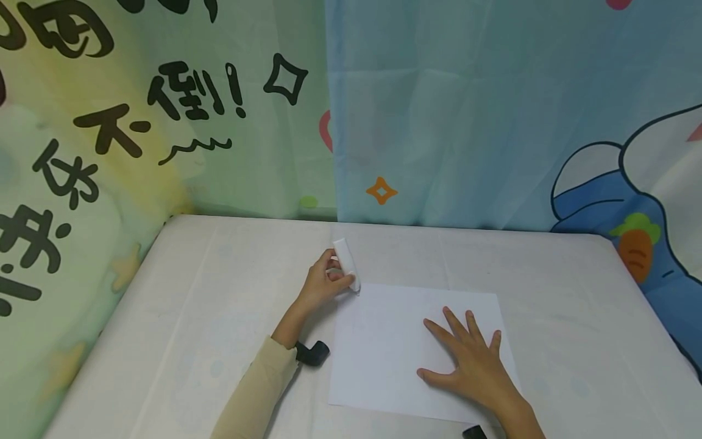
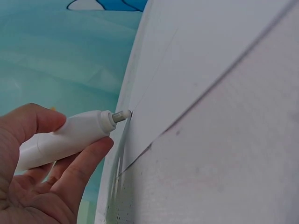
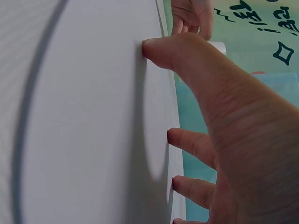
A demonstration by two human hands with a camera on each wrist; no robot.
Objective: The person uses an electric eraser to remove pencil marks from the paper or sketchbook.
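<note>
A white electric eraser (image 1: 347, 262), a thick barrel with a short metal shaft and a small pale tip, is pinched between the thumb and fingers of my left hand (image 1: 320, 283). It leans with its tip down at the far left corner of a blank white sheet of paper (image 1: 384, 347). In the left wrist view the eraser's tip (image 2: 125, 115) is right by the paper's edge; whether it touches is hard to tell. My right hand (image 1: 474, 369) rests on the right part of the sheet, fingers spread wide, holding nothing.
A pale cloth covers the table (image 1: 219, 317) beneath the paper. Behind its far edge hangs a printed curtain (image 1: 439, 122) with lettering and cartoon shapes. A black wrist device (image 1: 314, 353) sits at my left wrist.
</note>
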